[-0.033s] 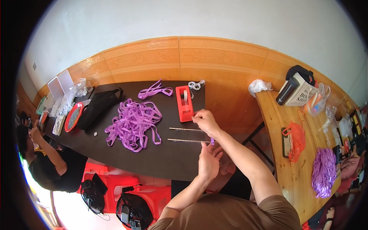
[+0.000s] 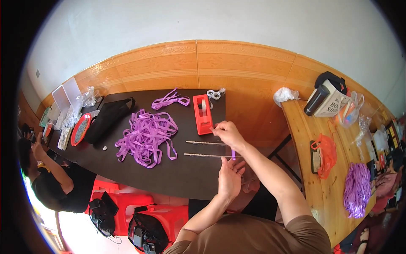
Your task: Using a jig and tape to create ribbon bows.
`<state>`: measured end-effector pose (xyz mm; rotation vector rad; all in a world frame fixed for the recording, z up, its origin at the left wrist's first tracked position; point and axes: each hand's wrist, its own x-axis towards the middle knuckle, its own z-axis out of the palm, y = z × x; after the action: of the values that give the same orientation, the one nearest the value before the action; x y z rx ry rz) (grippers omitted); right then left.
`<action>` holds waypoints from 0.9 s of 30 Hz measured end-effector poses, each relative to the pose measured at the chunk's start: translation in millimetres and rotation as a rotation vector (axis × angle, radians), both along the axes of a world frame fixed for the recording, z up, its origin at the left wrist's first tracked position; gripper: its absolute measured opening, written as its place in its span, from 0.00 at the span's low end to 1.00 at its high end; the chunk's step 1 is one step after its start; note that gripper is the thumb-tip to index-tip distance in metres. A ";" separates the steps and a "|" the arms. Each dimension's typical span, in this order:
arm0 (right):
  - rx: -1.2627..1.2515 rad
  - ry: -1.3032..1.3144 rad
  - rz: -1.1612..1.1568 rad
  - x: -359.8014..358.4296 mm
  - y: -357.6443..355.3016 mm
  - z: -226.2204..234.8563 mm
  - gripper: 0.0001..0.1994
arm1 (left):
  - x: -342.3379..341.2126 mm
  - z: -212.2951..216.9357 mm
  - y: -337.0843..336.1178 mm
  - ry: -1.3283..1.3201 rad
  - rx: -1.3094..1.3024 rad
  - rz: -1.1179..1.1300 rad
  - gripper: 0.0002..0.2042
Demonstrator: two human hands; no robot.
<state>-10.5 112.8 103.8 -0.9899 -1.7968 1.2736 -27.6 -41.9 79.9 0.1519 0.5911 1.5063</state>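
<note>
My right hand (image 2: pixel 229 134) pinches at the front end of a red tape dispenser (image 2: pixel 203 120) that holds a small tape roll; what its fingertips hold is too small to make out. Two thin rods with twisted shafts (image 2: pixel 198 155) jut out side by side over the dark table's right end. A short piece of purple ribbon (image 2: pixel 233 155) shows by the rods' right ends, between my hands. Just below it, my left hand (image 2: pixel 230 180) is turned palm up with fingers apart, its thumb tip close to the nearer rod. Left of the rods lies a tangled heap of purple ribbon (image 2: pixel 148 137).
The dark table (image 2: pixel 182 178) also bears scissors (image 2: pixel 214 95), a smaller ribbon bundle (image 2: pixel 170 100), a black pouch (image 2: pixel 109 120) and a red dish (image 2: pixel 80 130). A wooden table (image 2: pixel 302 127) stands right, with more ribbon (image 2: pixel 357 190). Another person (image 2: pixel 63 186) sits left near red stools (image 2: pixel 173 218).
</note>
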 end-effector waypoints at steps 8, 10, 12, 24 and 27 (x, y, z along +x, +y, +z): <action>-0.102 -0.324 0.557 91.8 0.6 42.0 0.08 | 7.2 0.0 4.8 0.032 -0.037 0.107 0.32; -0.092 -0.372 0.556 95.7 0.1 37.8 0.08 | 11.1 0.5 6.8 0.038 -0.041 0.138 0.32; -0.065 -0.388 0.615 98.8 5.3 26.1 0.07 | 15.5 1.5 8.9 0.054 -0.055 0.187 0.31; -0.011 -0.235 0.535 92.2 2.2 2.1 0.07 | 20.9 4.3 8.1 0.148 -0.057 0.248 0.30; 0.015 -0.232 0.549 93.9 5.7 -0.9 0.08 | 22.0 2.4 9.3 0.144 -0.046 0.241 0.29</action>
<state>83.4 118.5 102.9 -0.6731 -2.3616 1.5064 -5.6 -32.6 82.3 0.1585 0.7813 1.7232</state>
